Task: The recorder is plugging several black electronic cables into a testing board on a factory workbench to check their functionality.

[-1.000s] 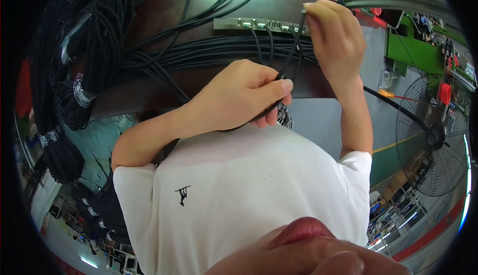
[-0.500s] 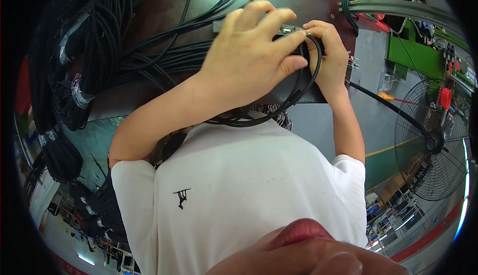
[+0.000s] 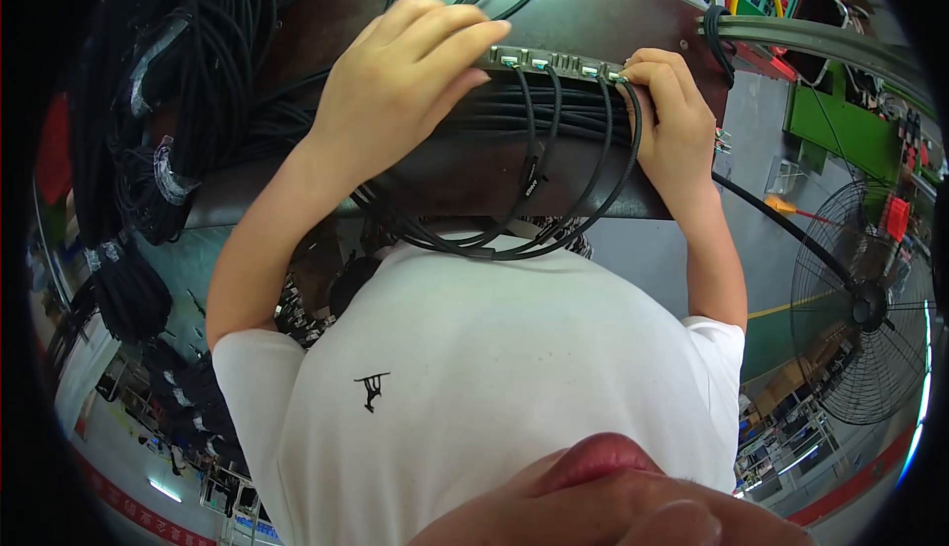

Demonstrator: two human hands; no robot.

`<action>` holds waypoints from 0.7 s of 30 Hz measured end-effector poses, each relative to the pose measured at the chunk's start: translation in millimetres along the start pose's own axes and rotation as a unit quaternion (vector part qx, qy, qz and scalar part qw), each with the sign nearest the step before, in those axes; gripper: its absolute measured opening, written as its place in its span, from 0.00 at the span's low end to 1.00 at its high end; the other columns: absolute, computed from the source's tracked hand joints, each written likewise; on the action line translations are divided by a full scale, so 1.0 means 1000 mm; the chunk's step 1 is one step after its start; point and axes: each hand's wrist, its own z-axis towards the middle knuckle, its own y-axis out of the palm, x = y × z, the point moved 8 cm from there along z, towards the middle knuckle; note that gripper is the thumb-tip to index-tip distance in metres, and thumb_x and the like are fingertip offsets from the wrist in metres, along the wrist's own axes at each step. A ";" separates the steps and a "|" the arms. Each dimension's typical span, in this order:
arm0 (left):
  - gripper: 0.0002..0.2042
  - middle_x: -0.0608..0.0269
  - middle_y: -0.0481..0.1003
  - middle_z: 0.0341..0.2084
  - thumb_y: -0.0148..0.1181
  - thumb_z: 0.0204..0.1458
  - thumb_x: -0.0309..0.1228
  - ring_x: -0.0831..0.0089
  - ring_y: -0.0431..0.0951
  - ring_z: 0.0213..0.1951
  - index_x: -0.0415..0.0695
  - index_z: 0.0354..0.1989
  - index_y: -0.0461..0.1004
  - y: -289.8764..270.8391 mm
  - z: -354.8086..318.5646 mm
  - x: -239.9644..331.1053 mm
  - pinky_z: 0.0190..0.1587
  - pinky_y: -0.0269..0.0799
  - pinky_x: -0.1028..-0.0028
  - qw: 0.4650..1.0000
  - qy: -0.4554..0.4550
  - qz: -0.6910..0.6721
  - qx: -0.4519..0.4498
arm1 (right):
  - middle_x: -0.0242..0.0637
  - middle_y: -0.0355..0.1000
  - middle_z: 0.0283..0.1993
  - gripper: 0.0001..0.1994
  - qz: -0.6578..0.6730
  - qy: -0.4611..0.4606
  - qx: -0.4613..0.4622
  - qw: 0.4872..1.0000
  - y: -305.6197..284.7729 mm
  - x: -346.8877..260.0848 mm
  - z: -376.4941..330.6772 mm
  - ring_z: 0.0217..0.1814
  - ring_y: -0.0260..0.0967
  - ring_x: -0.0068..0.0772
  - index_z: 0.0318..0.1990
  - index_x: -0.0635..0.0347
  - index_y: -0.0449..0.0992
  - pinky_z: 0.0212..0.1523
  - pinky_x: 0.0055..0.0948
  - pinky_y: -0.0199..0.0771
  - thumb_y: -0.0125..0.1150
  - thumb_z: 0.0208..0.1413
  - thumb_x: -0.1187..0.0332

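A grey port strip [image 3: 554,60] lies on a dark brown table [image 3: 593,12]. Several black cables [image 3: 534,166] are plugged into it and hang in loops toward my white shirt. My left hand [image 3: 395,91] lies over the strip's left end, fingers together on top and the thumb hidden beneath. My right hand [image 3: 672,121] pinches a cable plug [image 3: 621,79] at the strip's right end, fingertips touching the last port.
Thick bundles of black cables [image 3: 168,101] hang at the left. A floor fan [image 3: 870,309] stands at the right. A green bench [image 3: 850,121] with red parts is at the upper right. A grey rail [image 3: 791,37] crosses above my right hand.
Both hands rose to the port strip. My left hand let go of the cable bundle near my chest and moved onto the strip's left end. More cables now loop from the ports.
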 end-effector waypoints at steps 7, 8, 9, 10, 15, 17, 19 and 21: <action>0.07 0.68 0.76 0.31 0.62 0.46 0.24 0.70 0.75 0.33 0.45 0.35 0.76 0.018 0.017 -0.004 0.34 0.70 0.73 0.988 0.133 -0.054 -0.051 | 0.33 0.75 0.40 0.12 0.058 -0.101 -0.106 0.988 -0.006 0.002 0.017 0.39 0.75 0.38 0.40 0.57 0.76 0.37 0.30 0.76 0.62 0.48 0.81; 0.07 0.68 0.76 0.31 0.62 0.46 0.24 0.70 0.75 0.32 0.44 0.35 0.76 0.019 0.017 -0.006 0.34 0.70 0.72 0.988 0.128 -0.068 -0.052 | 0.35 0.75 0.39 0.09 0.080 -0.096 -0.095 0.988 -0.008 0.002 0.017 0.37 0.75 0.36 0.37 0.58 0.77 0.38 0.28 0.76 0.62 0.50 0.81; 0.07 0.68 0.76 0.31 0.63 0.46 0.24 0.69 0.75 0.32 0.44 0.35 0.76 0.020 0.015 -0.006 0.33 0.71 0.72 0.988 0.122 -0.082 -0.053 | 0.35 0.75 0.39 0.09 0.079 -0.097 -0.093 0.988 -0.007 0.003 0.015 0.37 0.75 0.36 0.37 0.58 0.77 0.38 0.28 0.76 0.62 0.50 0.81; 0.07 0.67 0.76 0.31 0.63 0.46 0.24 0.69 0.75 0.32 0.44 0.35 0.76 0.019 0.017 -0.006 0.33 0.72 0.72 0.989 0.118 -0.079 -0.050 | 0.35 0.75 0.38 0.08 0.119 -0.073 -0.096 0.986 -0.006 0.011 0.016 0.37 0.75 0.35 0.37 0.59 0.77 0.38 0.27 0.76 0.61 0.50 0.82; 0.09 0.66 0.77 0.35 0.63 0.50 0.27 0.67 0.76 0.37 0.45 0.41 0.78 0.021 0.013 -0.015 0.39 0.72 0.72 0.985 0.041 -0.153 -0.072 | 0.36 0.75 0.33 0.03 0.306 0.154 -0.055 0.938 0.002 0.054 0.023 0.34 0.74 0.24 0.39 0.65 0.75 0.37 0.21 0.73 0.60 0.58 0.76; 0.12 0.62 0.78 0.40 0.64 0.51 0.28 0.68 0.78 0.42 0.43 0.45 0.78 -0.001 0.023 -0.025 0.45 0.73 0.74 0.979 0.003 -0.205 0.007 | 0.35 0.75 0.29 0.07 0.162 0.113 -0.024 0.980 -0.004 0.047 0.046 0.30 0.74 0.26 0.38 0.63 0.76 0.33 0.24 0.73 0.58 0.61 0.68; 0.12 0.62 0.79 0.41 0.58 0.59 0.30 0.76 0.77 0.45 0.38 0.48 0.77 -0.015 0.023 -0.074 0.51 0.70 0.76 0.943 -0.202 -0.248 0.092 | 0.37 0.75 0.30 0.11 -0.127 -0.033 -0.101 0.986 0.002 0.034 0.067 0.29 0.74 0.36 0.37 0.59 0.77 0.31 0.29 0.73 0.57 0.62 0.61; 0.16 0.64 0.78 0.38 0.50 0.64 0.37 0.78 0.76 0.39 0.38 0.52 0.75 -0.011 0.025 -0.132 0.48 0.71 0.77 0.917 -0.300 -0.229 0.125 | 0.40 0.75 0.36 0.08 -0.086 -0.086 0.027 0.992 -0.006 0.030 0.092 0.33 0.73 0.42 0.38 0.61 0.77 0.37 0.30 0.74 0.55 0.62 0.66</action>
